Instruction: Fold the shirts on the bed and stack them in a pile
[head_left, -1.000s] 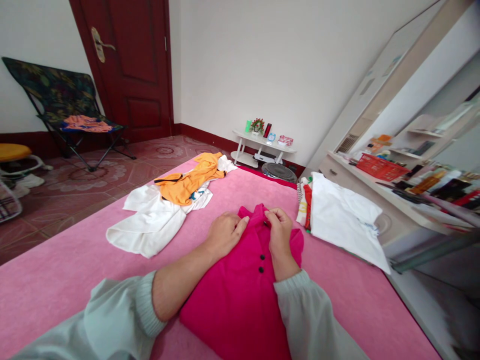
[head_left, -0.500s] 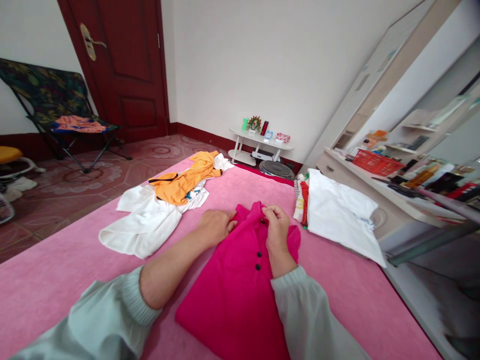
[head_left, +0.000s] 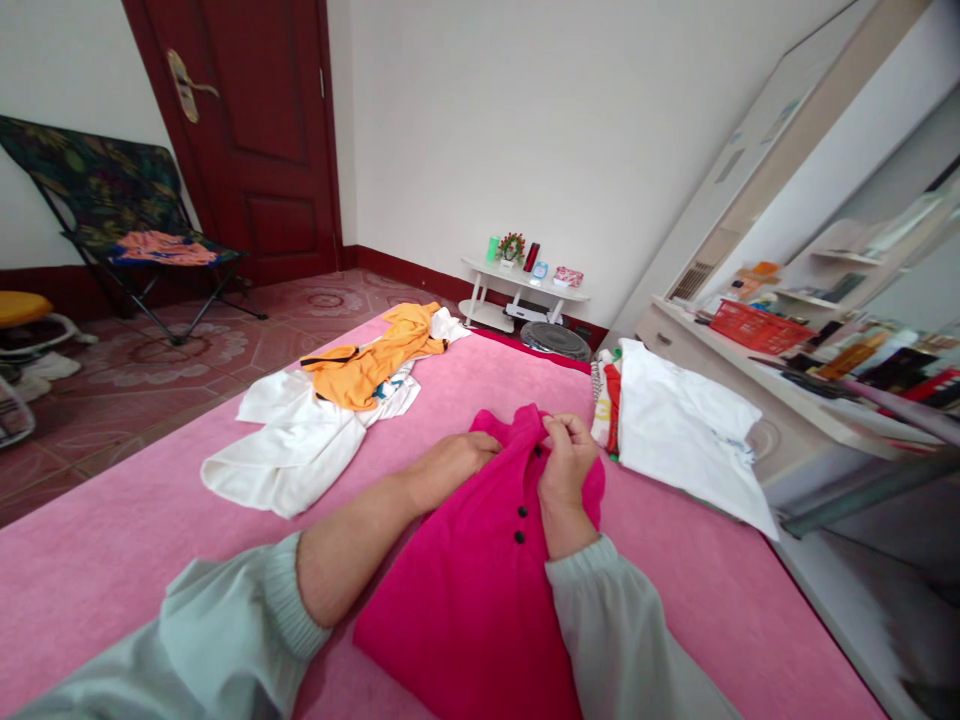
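A bright pink shirt (head_left: 465, 590) with dark buttons lies on the pink bed cover (head_left: 720, 590), its collar end away from me. My right hand (head_left: 564, 465) pinches the collar edge near the top button between thumb and fingers. On the other side of the collar, my left hand (head_left: 461, 465) has its fingers closed against the cloth; their tips are partly hidden in the fold. Left of the shirt, a white garment (head_left: 289, 445) is spread out loosely, with an orange garment (head_left: 371, 365) beyond it.
Folded white clothing (head_left: 686, 430) lies along the bed's right side. Past it stands a dresser with a red basket (head_left: 757, 327). A small white table (head_left: 525, 280) is by the far wall. A folding chair (head_left: 150, 220) stands near the door (head_left: 262, 130).
My left hand has slid right, nearer the middle of the collar. My right hand still pinches the collar and has shifted slightly right with it.
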